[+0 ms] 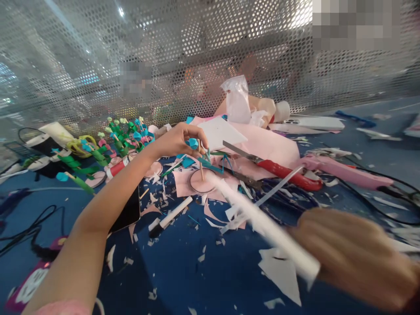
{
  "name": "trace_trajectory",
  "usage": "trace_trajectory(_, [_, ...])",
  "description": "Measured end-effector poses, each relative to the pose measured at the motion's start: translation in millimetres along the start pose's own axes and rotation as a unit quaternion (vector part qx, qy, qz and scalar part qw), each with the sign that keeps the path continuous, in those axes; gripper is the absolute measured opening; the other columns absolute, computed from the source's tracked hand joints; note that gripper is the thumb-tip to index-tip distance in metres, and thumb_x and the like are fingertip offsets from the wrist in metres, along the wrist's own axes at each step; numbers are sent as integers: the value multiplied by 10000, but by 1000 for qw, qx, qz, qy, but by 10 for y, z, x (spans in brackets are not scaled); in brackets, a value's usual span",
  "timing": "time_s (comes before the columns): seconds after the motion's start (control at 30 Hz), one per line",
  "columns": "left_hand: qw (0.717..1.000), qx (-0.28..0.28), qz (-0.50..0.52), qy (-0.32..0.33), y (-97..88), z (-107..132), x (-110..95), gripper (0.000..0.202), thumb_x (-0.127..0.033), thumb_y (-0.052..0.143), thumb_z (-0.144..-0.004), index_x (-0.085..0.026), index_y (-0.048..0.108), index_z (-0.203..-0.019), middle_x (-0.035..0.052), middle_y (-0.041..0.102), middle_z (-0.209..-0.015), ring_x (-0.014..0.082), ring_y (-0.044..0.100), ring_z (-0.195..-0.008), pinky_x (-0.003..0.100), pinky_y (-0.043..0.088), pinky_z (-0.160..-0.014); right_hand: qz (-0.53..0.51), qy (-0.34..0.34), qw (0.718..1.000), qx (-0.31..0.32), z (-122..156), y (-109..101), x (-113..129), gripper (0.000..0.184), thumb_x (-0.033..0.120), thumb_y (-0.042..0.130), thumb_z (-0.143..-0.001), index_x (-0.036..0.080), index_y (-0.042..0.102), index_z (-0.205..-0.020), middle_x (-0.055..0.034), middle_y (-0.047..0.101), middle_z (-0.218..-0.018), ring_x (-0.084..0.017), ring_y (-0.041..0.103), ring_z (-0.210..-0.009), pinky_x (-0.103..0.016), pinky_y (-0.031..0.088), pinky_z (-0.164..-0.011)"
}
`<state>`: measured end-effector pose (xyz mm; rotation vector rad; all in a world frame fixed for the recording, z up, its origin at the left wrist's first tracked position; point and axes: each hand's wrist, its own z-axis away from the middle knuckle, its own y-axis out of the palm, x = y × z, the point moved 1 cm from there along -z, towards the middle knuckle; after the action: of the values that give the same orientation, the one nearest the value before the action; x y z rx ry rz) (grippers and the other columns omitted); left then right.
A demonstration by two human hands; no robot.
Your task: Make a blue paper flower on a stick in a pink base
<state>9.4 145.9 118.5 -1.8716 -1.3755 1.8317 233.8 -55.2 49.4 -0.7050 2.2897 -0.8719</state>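
My left hand point(180, 139) pinches the top of a thin wooden stick point(201, 164) that carries a small blue paper flower point(193, 143) and teal paper leaves. The stick stands upright on a pink paper disc point(201, 183). My right hand point(354, 258), blurred at the lower right, is closed round a long white glue stick point(262, 218). The white stick points up and left, its tip close to the base of the wooden stick at the disc.
Red-handled scissors point(282, 170) and a pink glue gun point(344, 170) lie right of the disc. Finished green and blue paper flowers point(114, 135) cluster at the back left. A dark phone point(129, 212), a white marker point(170, 214), paper scraps and black cables cover the blue table. A perforated metal screen stands behind.
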Motion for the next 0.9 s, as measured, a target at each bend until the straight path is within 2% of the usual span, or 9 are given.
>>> trace_trajectory(0.07, [1000,-2,-15,9,-2,-1,2,286,-333,782,-600,-134,669,-771,37,695,-722,102,653,-657,187,510,-605,-10,-95,995,14,26,5,16,331,87,294,-895,217,573,-775,-24,633,-642,-155,606,-596,-331,494,-597])
trace_trajectory(0.1, [1000,-6,-22,13,-2,-2,4,295,-352,783,-598,-139,676,-772,35,694,-723,101,651,-655,190,511,-613,-5,-111,994,8,36,18,-3,312,84,296,-896,208,563,-792,-26,634,-639,-160,606,-598,-334,492,-594])
trace_trajectory(0.2, [999,-21,-35,23,10,-3,8,306,-385,785,-592,-149,690,-764,30,686,-718,101,645,-660,204,513,-643,23,-16,999,-46,52,87,-150,204,127,371,-922,214,448,-754,14,544,-511,-128,520,-472,-273,426,-475])
trace_trajectory(0.27, [998,-33,-37,25,23,-4,8,309,-381,784,-598,-150,695,-783,33,683,-719,108,645,-678,213,510,-656,29,28,996,-74,67,133,-233,196,103,442,-899,221,390,-751,42,493,-479,-110,454,-427,-248,376,-435])
trace_trajectory(0.43, [996,-83,-39,14,23,-9,-7,356,-390,791,-582,-131,684,-803,32,676,-722,103,633,-659,212,502,-618,-18,-33,999,-39,139,168,-201,67,118,437,-888,172,454,-852,-3,526,-561,-131,486,-526,-267,435,-522])
trace_trajectory(0.57, [990,-130,-50,4,8,-8,-69,373,-399,802,-554,-115,672,-758,24,661,-707,85,598,-635,197,479,-581,-43,-22,998,-31,166,149,-164,102,75,449,-851,176,441,-860,2,514,-574,-130,466,-532,-265,426,-515])
trace_trajectory(0.8, [989,-132,-69,-9,24,-2,-163,340,-387,782,-590,-114,654,-747,32,672,-736,94,598,-670,226,504,-642,-50,-30,998,-6,166,97,-135,70,127,400,-900,165,458,-891,-15,532,-619,-133,522,-588,-274,455,-583])
trace_trajectory(0.9, [988,-136,-78,-10,22,-6,-149,351,-400,780,-590,-114,653,-749,37,677,-738,103,608,-679,232,506,-643,-71,-53,996,-6,154,105,-141,186,198,282,-960,184,439,-861,-14,534,-614,-138,537,-580,-300,458,-595])
